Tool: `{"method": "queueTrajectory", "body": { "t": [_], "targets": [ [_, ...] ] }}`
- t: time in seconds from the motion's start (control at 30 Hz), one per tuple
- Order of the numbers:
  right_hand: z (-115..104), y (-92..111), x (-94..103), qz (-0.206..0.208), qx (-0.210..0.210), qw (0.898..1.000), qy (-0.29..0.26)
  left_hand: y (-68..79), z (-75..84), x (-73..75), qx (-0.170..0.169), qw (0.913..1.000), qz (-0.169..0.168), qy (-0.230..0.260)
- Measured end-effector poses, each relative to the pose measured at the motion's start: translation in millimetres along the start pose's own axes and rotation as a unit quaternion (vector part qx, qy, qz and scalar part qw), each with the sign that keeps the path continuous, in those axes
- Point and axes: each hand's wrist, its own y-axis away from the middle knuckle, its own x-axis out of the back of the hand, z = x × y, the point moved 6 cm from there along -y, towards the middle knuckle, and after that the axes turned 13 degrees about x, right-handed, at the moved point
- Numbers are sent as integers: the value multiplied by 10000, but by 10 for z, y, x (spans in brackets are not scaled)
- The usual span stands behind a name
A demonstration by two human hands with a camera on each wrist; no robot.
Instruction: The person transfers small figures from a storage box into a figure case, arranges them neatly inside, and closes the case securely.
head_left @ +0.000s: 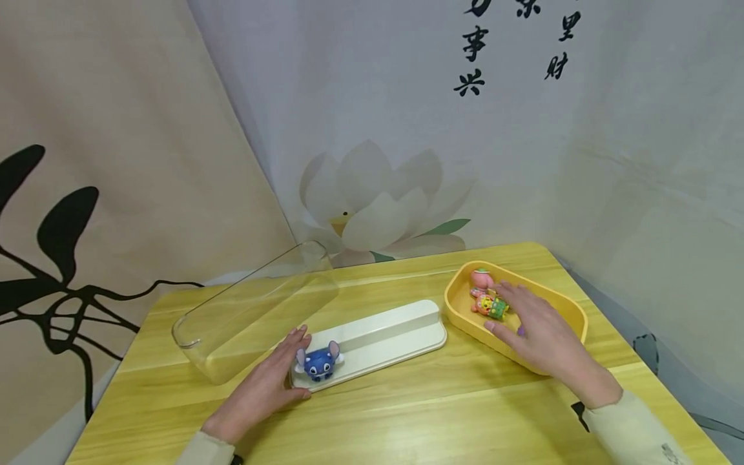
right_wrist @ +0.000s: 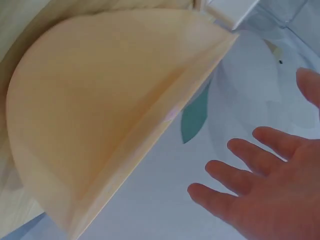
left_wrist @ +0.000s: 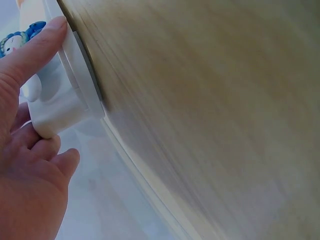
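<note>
At the left end of the long white base (head_left: 383,336), my left hand (head_left: 264,387) grips it, with the thumb on the near edge and fingers at the far side. A blue big-eared figurine (head_left: 320,365) stands on that end, between thumb and fingers. In the left wrist view the thumb crosses in front of the figurine (left_wrist: 11,44). My right hand (head_left: 543,329) hovers over the yellow tray (head_left: 566,307) with its fingers spread. Beside its fingertips in the tray lie small pink, yellow and green figurines (head_left: 489,303); a purple bit (head_left: 520,330) shows by the thumb.
A clear plastic cover (head_left: 261,310) lies behind the white base at the left. The wooden table (head_left: 407,413) ends at a printed cloth backdrop (head_left: 383,116) at the back, with cloth also along the right side.
</note>
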Motion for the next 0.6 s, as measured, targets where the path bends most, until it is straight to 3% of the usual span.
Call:
{"method": "queueTrajectory", "body": {
  "t": [0.23, 0.6],
  "targets": [
    [218, -84, -42, -516, -99, 9985, 144, -7, -3, -6, 37, 10000, -69, 13],
    [389, -305, -81, -1171, 113, 9929, -175, -16, -36, -23, 173, 9996, -186, 74]
  ]
}}
